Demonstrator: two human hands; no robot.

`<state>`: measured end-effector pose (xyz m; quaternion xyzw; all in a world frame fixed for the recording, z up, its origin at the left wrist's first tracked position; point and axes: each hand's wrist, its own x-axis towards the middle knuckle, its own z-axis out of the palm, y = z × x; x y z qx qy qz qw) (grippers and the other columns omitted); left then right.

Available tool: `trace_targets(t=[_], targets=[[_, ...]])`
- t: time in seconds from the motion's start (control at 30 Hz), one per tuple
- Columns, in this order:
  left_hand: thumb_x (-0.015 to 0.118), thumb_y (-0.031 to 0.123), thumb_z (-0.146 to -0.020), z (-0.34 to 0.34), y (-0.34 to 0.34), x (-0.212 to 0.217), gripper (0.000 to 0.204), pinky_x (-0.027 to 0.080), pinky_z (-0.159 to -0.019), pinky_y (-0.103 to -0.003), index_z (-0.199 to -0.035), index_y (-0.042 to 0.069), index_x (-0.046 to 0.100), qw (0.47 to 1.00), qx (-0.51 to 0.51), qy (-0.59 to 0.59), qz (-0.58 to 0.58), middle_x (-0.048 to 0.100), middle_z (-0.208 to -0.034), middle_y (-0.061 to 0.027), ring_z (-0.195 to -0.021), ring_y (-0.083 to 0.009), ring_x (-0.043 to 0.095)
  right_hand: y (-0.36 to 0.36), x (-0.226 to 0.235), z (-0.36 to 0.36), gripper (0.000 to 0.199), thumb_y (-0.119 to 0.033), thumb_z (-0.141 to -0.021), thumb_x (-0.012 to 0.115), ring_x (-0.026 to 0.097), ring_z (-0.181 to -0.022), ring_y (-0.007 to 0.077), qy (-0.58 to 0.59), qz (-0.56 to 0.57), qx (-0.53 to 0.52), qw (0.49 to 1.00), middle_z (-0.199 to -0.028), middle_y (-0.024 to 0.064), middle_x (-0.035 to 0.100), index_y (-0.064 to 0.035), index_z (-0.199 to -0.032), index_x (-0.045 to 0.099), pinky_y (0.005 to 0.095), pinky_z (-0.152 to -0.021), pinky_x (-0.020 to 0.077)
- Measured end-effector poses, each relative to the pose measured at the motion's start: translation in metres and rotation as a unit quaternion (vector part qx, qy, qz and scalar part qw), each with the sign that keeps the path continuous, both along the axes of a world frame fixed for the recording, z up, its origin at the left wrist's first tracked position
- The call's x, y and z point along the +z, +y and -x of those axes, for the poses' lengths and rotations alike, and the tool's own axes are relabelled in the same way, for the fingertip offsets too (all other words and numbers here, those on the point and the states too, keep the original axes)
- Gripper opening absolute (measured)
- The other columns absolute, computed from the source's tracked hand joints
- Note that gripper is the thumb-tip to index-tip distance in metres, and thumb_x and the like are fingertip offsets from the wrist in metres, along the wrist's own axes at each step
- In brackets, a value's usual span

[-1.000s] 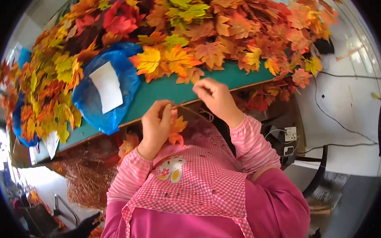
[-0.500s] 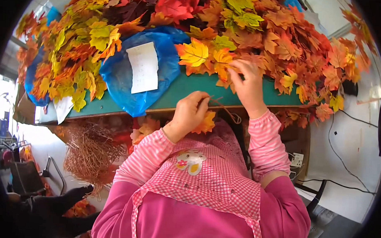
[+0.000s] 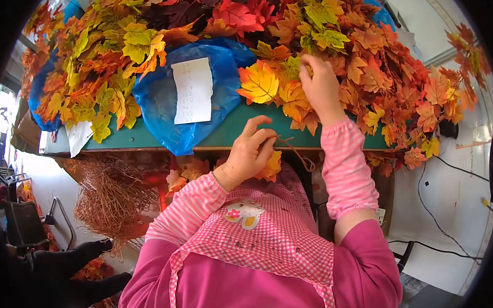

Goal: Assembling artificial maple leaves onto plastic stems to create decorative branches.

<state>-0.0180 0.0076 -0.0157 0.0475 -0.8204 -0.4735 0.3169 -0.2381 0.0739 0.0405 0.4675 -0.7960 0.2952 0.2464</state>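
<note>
My left hand (image 3: 247, 154) is closed in a pinch on a thin brown stem (image 3: 298, 151), which pokes out to the right and curls into a loop at its end. Just below that hand hangs an orange artificial leaf (image 3: 270, 167); whether it joins the stem is hidden. My right hand (image 3: 320, 87) reaches over the table to the leaf pile, its fingertips pinched together beside a yellow-green leaf (image 3: 291, 67). What they hold, if anything, I cannot make out. A yellow-orange maple leaf (image 3: 259, 82) and an orange leaf (image 3: 293, 97) lie to the left of it.
Heaps of artificial autumn leaves (image 3: 369, 71) cover the green table (image 3: 220, 132). A blue plastic bag (image 3: 156, 99) with a white handwritten paper (image 3: 193, 92) lies left of centre. Below the table's left edge hangs a bundle of brown stems (image 3: 112, 198). Black cables (image 3: 442, 228) run at the right.
My right hand has moved up and slightly left, away from the orange leaf and towards the yellow-green ones. My left hand keeps the stem, with its fingers raised a little.
</note>
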Motion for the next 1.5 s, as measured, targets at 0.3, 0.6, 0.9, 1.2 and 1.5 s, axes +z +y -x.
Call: trace_targets(t=[0.3,0.6,0.9,1.2,1.5], targets=[[0.061,0.001,-0.084,-0.002,-0.002,0.002,0.010,0.052,-0.068,-0.036,-0.093,0.001,0.060,1.000,-0.009,0.010,-0.018,0.057,-0.110,-0.0157,-0.081,-0.0325,0.062,0.008,0.014,0.025,0.021,-0.013,-0.086,0.066,0.063,-0.084,0.0269,-0.047,0.153,-0.009,0.987,-0.094,0.0150,0.065,-0.0015,-0.102,0.063,0.0347,-0.075,0.0487],[0.061,-0.001,-0.083,-0.001,-0.001,0.000,0.011,0.050,-0.072,-0.032,-0.094,-0.001,0.061,1.000,-0.012,0.000,-0.014,0.058,-0.110,-0.0145,-0.087,-0.0289,0.062,0.056,-0.005,0.006,0.028,-0.012,-0.080,0.065,0.056,-0.099,0.0301,-0.061,-0.194,-0.008,0.979,-0.103,0.0087,0.061,-0.0047,-0.106,0.061,0.0391,-0.086,0.0454],[0.061,-0.002,-0.083,0.001,0.000,-0.001,0.011,0.050,-0.072,-0.033,-0.093,-0.001,0.061,1.000,0.004,0.014,0.010,0.059,-0.106,-0.0144,-0.087,-0.0297,0.061,0.042,-0.008,0.007,0.023,-0.021,-0.083,0.069,0.058,-0.093,0.0277,-0.086,-0.052,0.018,0.995,-0.094,0.0099,0.065,-0.0012,-0.095,0.066,0.0369,-0.080,0.0468],[0.062,0.002,-0.083,-0.004,-0.002,-0.004,0.013,0.051,-0.070,-0.035,-0.096,0.000,0.062,0.998,-0.002,0.058,-0.018,0.061,-0.094,-0.0151,-0.083,-0.0323,0.062,0.067,0.040,-0.016,0.007,-0.005,-0.088,0.063,0.056,-0.111,0.0287,0.036,0.124,0.031,0.991,-0.120,0.0176,0.059,0.0009,-0.091,0.061,0.0353,-0.091,0.0446],[0.064,0.006,-0.084,-0.021,0.010,0.012,0.013,0.052,-0.070,-0.034,-0.095,0.000,0.067,0.998,0.046,-0.036,-0.034,0.067,-0.087,-0.0161,-0.078,-0.0303,0.065,0.082,0.014,-0.111,0.008,-0.005,-0.092,0.058,0.055,-0.077,0.0070,-0.397,-0.075,0.170,0.899,-0.084,0.0012,0.060,-0.0005,-0.098,0.059,0.0217,-0.068,0.0446]])
